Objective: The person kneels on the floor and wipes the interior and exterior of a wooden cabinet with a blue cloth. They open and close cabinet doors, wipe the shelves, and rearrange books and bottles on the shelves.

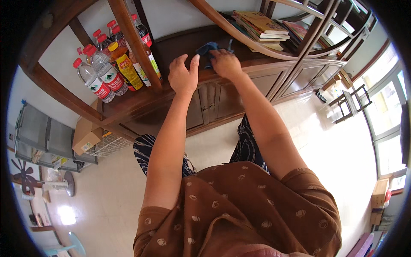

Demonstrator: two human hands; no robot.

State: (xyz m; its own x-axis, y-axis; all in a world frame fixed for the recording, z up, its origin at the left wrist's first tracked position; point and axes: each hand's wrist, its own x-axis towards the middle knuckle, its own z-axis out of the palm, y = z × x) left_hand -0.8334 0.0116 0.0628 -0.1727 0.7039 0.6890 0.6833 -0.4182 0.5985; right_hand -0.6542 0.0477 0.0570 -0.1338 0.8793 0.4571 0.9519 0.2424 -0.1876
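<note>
My right hand (224, 64) presses on a dark blue cloth (207, 48) that lies bunched on the dark wooden shelf (179, 41) of a cabinet. Part of the cloth sticks out past my fingers; the rest is hidden under the hand. Over the shelf's front edge, to the left, my left hand (183, 75) holds nothing, its thumb apart from its fingers. Close to its left side stands a wooden post (141, 48), with several plastic drink bottles (109, 74) grouped behind and beside it. Most bottles have red caps; one with a yellow label (126, 69) has a yellow cap.
Stacked books (260, 25) sit on the shelf to the right, behind a curved wooden rail (244, 38). Cabinet doors (210, 99) with small knobs are below. A cardboard box (86, 136) and a white wire basket (110, 146) stand at the left, near a fan (64, 183).
</note>
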